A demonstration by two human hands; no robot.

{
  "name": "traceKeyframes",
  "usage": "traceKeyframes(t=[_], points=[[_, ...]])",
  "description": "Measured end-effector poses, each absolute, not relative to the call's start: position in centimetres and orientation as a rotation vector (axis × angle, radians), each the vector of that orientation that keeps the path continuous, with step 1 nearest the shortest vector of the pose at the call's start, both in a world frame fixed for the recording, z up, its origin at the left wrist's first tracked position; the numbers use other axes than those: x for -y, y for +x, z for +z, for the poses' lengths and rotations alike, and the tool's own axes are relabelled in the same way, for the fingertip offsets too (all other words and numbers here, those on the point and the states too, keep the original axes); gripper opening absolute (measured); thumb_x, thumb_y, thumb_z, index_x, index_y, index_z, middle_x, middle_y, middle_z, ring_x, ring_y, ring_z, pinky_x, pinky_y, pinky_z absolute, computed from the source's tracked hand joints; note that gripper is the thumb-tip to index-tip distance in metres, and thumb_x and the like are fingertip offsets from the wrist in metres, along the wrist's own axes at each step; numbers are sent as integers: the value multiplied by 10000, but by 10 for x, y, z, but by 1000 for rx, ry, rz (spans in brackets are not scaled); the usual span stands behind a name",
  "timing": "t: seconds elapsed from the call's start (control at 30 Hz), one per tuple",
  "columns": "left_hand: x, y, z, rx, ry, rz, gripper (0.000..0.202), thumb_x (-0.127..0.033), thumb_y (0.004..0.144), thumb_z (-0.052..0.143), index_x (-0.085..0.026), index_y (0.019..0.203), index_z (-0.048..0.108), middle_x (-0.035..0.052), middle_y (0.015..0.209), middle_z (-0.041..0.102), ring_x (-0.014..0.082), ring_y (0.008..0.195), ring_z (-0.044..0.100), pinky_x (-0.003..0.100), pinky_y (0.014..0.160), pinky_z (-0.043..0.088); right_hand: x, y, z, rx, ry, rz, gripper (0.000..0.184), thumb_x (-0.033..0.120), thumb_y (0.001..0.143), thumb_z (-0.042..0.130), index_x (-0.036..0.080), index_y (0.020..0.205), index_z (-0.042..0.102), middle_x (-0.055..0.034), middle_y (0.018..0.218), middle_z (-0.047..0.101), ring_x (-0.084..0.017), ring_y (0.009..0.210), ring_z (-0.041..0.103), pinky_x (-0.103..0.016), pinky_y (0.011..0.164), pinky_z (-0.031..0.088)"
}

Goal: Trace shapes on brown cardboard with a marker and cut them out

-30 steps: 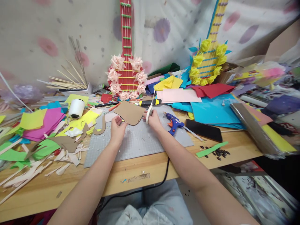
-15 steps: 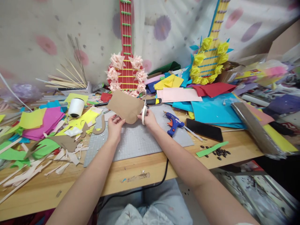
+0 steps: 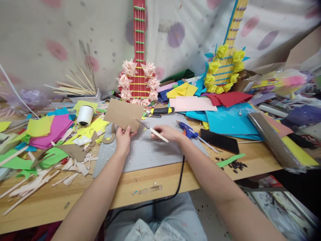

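My left hand (image 3: 124, 139) pinches the lower edge of a piece of brown cardboard (image 3: 122, 112), thumb on top, holding it above the grey cutting mat (image 3: 147, 150). The cardboard has straight upper edges and a rounded lobe at its lower right. My right hand (image 3: 167, 133) is closed on white-handled scissors (image 3: 158, 134). Their blades point up and left, with the tips at the cardboard's right edge by the lobe. Whether the blades are apart or together I cannot tell. A cut, curved cardboard piece (image 3: 109, 134) lies left of my left hand.
A blue glue gun (image 3: 187, 130) and a black phone (image 3: 219, 140) lie to the right. Behind stand a red paper guitar (image 3: 139, 80) and a yellow one (image 3: 223, 70). A yellow-black cutter (image 3: 162, 110) lies behind the mat. Paper scraps cover the left side; a white roll (image 3: 85, 115) stands there.
The scissors have swung from upright to slanting up and left. My right hand has shifted right and slightly down, and the cardboard has moved left and turned a little. The view has shifted slightly.
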State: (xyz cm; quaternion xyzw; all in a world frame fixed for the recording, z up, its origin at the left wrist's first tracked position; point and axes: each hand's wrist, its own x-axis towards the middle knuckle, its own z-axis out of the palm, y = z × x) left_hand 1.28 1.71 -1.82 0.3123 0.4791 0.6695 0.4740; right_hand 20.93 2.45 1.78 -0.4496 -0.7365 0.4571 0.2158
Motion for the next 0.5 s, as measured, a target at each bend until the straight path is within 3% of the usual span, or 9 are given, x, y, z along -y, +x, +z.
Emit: traceKeyframes(t=[0.13,0.5], points=[[-18,9,-19,-1157,734,1679,188,-259,687,620,-174,816,513,27,887,621,110,701,611,280,622,546,-28,210,29,2231,-1336,1152,391,542,604,647,161,639,567,23,572,542,-86,510,447,-215,477,314],[-14,7,-17,-1154,753,1660,209,-264,679,629,-177,838,525,18,846,629,107,674,605,242,576,523,-35,227,51,2151,-1240,1802,453,597,642,592,145,660,572,-2,542,542,-102,451,495,-231,429,386]])
